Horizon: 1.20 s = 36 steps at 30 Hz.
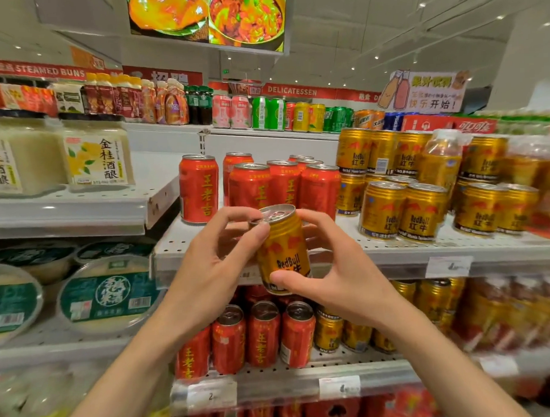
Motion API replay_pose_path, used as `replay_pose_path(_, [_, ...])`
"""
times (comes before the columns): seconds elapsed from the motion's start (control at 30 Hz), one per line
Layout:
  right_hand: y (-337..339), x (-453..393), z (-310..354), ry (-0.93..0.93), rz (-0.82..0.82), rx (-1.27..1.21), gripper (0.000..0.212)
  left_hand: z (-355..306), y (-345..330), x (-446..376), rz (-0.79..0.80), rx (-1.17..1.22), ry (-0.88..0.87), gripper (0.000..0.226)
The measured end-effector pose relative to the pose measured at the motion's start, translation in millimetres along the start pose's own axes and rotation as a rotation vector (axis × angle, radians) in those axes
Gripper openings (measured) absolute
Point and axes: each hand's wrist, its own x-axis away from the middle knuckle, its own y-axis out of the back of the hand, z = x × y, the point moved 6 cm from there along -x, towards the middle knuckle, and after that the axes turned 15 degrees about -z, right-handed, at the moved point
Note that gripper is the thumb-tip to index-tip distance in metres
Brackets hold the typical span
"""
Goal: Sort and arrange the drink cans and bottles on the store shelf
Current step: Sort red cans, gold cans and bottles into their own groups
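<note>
gold can (283, 248) tilted, clamped between left hand (207, 267), right hand (341, 277); before shelf edge (394, 260)

We reach both bare forearms up from the bottom corners of the frame, converging at its centre. Our left hand (207, 260) sits left of centre, palm turned right, thumb and forefinger pinched together at the upper tip. Our right hand (338, 268) mirrors it right of centre, thumb (288, 281) stretched leftward low, fingers curled behind, apparently gripping; the fingertips there are hidden. Both wrists bend slightly inward.
</note>
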Motion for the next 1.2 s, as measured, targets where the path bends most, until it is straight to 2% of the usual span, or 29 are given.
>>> replay_pose_path(0.23, [61.3,41.6,-42.2,-0.227,-0.128,-0.081,0.065,18.3,-47.9,30.1,-0.011,0.027,0.049,0.03])
replay_pose_path(0.33, [93.8,64.9,-76.1,-0.338,-0.213,-0.183,0.068,33.1,-75.0,55.6,-0.065,0.031,0.121,0.029])
replay_pose_path(0.43, [124.3,88.1,-122.2,-0.41,-0.264,-0.213,0.082,43.4,-114.9,81.5,-0.11,0.028,0.182,0.026])
replay_pose_path(0.57, [170.9,109.7,-175.7,-0.482,-0.25,-0.218,0.079,49.7,-170.5,110.6,-0.221,0.028,0.275,0.026])
replay_pose_path(0.7, [214.5,122.7,-215.9,-0.559,-0.213,-0.245,0.08,47.0,-218.0,128.0,-0.245,-0.03,0.316,0.026])
replay_pose_path(0.83, [243.0,128.1,-245.0,-0.602,-0.19,-0.324,0.067,46.2,-248.6,137.1,-0.27,-0.071,0.333,0.027])
replay_pose_path(0.97, [262.4,128.9,-262.5,-0.618,-0.203,-0.33,0.073,39.3,-269.1,134.6,-0.266,-0.105,0.31,0.024])
replay_pose_path(1.2, [285.3,110.2,-257.5,-0.498,-0.245,-0.223,0.074,19.0,-277.6,107.4,-0.296,-0.086,0.206,0.024])
